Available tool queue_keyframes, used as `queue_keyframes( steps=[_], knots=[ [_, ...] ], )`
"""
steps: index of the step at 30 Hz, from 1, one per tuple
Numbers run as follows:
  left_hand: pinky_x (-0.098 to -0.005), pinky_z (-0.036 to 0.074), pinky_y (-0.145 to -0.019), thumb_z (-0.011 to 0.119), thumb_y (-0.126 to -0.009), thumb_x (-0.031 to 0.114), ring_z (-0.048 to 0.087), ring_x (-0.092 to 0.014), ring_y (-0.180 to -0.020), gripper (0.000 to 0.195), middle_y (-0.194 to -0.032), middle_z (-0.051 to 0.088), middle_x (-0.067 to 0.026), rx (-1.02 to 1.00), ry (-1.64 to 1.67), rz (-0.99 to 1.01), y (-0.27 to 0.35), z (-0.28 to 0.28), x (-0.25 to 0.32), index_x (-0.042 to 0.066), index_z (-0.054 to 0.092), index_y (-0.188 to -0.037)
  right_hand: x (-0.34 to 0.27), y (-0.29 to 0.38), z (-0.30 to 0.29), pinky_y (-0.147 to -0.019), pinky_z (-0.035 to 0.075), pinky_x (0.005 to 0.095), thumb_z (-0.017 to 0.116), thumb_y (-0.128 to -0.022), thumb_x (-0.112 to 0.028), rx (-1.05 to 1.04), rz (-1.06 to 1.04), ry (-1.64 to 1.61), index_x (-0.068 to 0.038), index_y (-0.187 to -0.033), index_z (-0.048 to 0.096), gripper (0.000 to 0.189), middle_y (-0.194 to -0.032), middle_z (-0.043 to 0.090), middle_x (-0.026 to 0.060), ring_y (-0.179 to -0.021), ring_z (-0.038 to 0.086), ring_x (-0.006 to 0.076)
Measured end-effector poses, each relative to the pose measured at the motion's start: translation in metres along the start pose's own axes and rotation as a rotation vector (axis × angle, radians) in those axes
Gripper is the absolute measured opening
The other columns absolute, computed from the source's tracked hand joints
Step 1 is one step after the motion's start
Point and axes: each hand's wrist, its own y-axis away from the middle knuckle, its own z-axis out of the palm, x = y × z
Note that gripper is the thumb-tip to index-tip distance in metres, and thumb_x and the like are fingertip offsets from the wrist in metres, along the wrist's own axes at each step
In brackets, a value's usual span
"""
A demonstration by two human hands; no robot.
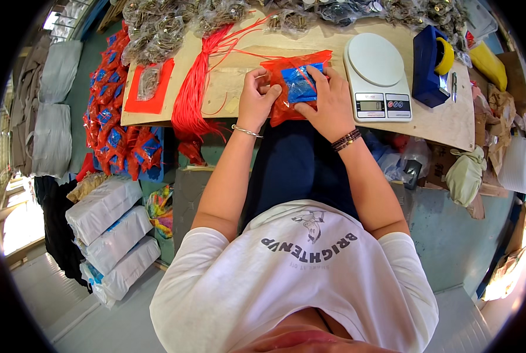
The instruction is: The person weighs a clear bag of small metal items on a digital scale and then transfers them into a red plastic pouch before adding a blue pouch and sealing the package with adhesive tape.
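A red plastic bag with a blue patch lies at the table's near edge, with a red strand across it. My left hand is at the bag's left side, fingers curled and thumb near the fingertips; whether it pinches the bag or a strand I cannot tell. My right hand lies over the bag's right part, fingers and thumb spread on the blue patch. To the left hangs a bundle of red plastic strands over the table edge. A white digital kitchen scale stands just right of my right hand.
A blue tape dispenser with yellow tape stands right of the scale. Clear bags of metal hardware line the back. On the left are a small clear bag on red sheets, heaped red-and-blue packets, and stacked white wrapped packages lower down.
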Motion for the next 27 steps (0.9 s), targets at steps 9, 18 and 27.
queue_keyframes(
  steps=[9,18,27],
  knots=[
    [-0.0293,0.049,-0.081,0.071,-0.082,0.019,0.057,-0.017,-0.094,0.059,-0.122,0.053,-0.0155,-0.056,-0.084,0.15,0.008,0.001,-0.002,0.002,0.039,-0.128,0.012,0.009,-0.01,-0.098,0.038,0.0449,0.084,-0.057,-0.019,-0.121,-0.101,0.016,-0.017,-0.139,0.036,0.094,-0.134,0.039,0.0146,-0.117,0.042,0.0353],
    [-0.0383,0.037,-0.102,0.083,-0.066,0.024,0.046,-0.029,-0.117,0.086,-0.126,0.045,-0.0194,0.04,-0.486,0.275,0.017,0.023,0.008,-0.001,0.031,-0.13,0.013,0.013,-0.021,-0.102,0.036,0.0444,0.079,-0.064,-0.02,-0.12,-0.132,-0.161,-0.012,-0.136,0.04,0.082,-0.135,0.042,0.016,-0.12,0.042,0.0377],
    [-0.0363,0.041,-0.098,0.084,-0.064,0.02,0.049,-0.027,-0.113,0.083,-0.121,0.048,-0.0176,0.016,-0.263,0.227,0.018,0.016,0.004,0.002,0.034,-0.128,0.071,0.02,-0.095,-0.094,0.04,0.0396,0.067,-0.074,-0.009,0.252,-0.104,-0.054,-0.005,-0.112,0.06,0.038,-0.116,0.057,0.015,-0.11,0.05,0.0325]
  ],
)
